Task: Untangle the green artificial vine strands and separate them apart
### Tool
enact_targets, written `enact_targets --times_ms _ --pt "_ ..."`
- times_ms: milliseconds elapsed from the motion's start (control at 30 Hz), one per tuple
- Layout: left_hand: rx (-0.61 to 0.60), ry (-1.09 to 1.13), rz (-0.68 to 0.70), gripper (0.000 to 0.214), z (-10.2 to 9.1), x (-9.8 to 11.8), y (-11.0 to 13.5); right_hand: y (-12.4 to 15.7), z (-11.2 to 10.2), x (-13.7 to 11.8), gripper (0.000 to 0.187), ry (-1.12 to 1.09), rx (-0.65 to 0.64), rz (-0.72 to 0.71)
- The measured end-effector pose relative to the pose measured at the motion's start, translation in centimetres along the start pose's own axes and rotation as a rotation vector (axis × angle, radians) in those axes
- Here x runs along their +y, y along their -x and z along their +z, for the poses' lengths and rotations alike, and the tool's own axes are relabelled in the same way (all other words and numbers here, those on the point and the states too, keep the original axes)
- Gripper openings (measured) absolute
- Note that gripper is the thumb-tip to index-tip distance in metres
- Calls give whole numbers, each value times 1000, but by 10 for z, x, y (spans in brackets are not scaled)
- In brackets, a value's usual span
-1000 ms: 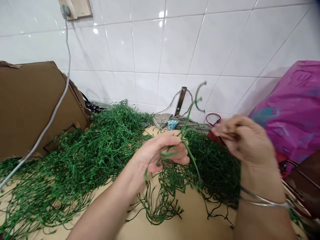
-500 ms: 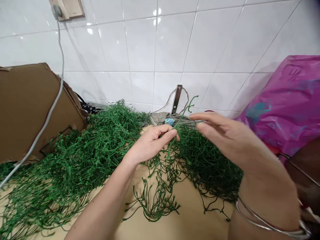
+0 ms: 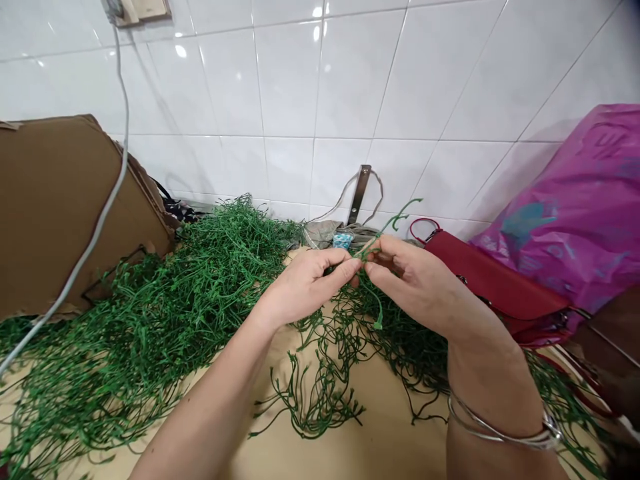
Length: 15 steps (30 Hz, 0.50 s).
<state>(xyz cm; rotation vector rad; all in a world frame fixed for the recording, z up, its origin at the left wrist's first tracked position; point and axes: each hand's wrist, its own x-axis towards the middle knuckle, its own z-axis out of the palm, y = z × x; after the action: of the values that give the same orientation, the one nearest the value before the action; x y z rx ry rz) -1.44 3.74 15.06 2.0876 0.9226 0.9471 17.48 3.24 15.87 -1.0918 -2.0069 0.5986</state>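
Note:
My left hand (image 3: 307, 283) and my right hand (image 3: 417, 283) meet fingertip to fingertip at the middle of the view. Both pinch one thin green plastic stem (image 3: 387, 227); its curled tip sticks up to the right and a short end hangs below my right hand. Under and around the hands lies a tangle of green plastic stems (image 3: 165, 320), thickest on the left, with a smaller clump (image 3: 320, 393) in front. My right wrist wears thin metal bangles (image 3: 500, 433).
A brown cardboard box (image 3: 60, 207) stands at the left, crossed by a grey cable (image 3: 100, 220) that hangs from a wall socket. A dark red bag (image 3: 490, 283) and a pink plastic bag (image 3: 580, 213) sit at the right. A white tiled wall (image 3: 300, 87) closes the back.
My right hand has come in from the right and closed its fingers on the stem that my left hand holds. The stem's tip has dropped lower. The red bag has come into view.

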Motion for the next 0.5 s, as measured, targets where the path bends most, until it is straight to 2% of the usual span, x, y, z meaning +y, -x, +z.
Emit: enact_targets --times_ms 100,233,300,400,500 --pt "-9 63 9 36 -1 0 0 -4 8 -3 8 -127 -15 32" --pt "14 98 -50 37 -3 -1 0 -7 7 -1 21 -2 -16 55" --pt "12 179 -79 37 -4 -2 -1 -6 2 1 30 14 -94 46" --pt "-17 499 -107 39 1 -2 -1 0 -6 2 37 -219 -222 -4" --pt "-129 888 -102 43 12 3 3 11 -8 6 37 -578 -244 -81"
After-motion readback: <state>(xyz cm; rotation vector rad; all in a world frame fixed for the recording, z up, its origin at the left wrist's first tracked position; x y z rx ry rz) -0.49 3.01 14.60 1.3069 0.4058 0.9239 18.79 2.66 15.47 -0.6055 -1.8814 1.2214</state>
